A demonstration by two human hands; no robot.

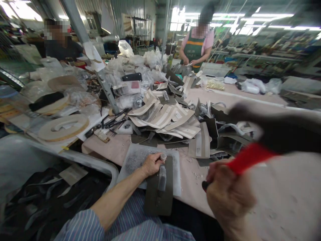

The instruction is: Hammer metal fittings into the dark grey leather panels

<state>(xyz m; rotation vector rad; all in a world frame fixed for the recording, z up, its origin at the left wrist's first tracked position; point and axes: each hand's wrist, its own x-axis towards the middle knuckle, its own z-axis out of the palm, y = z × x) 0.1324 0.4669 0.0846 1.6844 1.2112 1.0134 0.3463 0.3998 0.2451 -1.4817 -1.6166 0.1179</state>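
Watching through the head camera, I see my left hand [150, 164] pinching a small metal punch [162, 174] upright on a dark grey cut piece [160, 197], which lies over a speckled grey pad [140, 157] at the near edge of the counter [276, 187]. The left grip is closed around the top of the punch, fingertips curled in, the tool's tip resting on the piece just below the fingers. To the right of that grip, my right hand [225, 197] is raised and wrapped tight around the red handle of a hammer [250, 157], whose dark head is blurred, well above and to the right of the punch. To do this well, I judge the punch should stand square to the piece, with the fingers kept low and clear of its top, the piece flat on the pad, and the blow falling straight down rather than glancing. Beyond the left grip, a heap of beige and grey cut pieces [170, 117] spreads across the counter; farther left of it lies a roll of pale tape [62, 127]. A person in a green apron [195, 47] works at the far end, and another person [60, 43] sits far off to the left.
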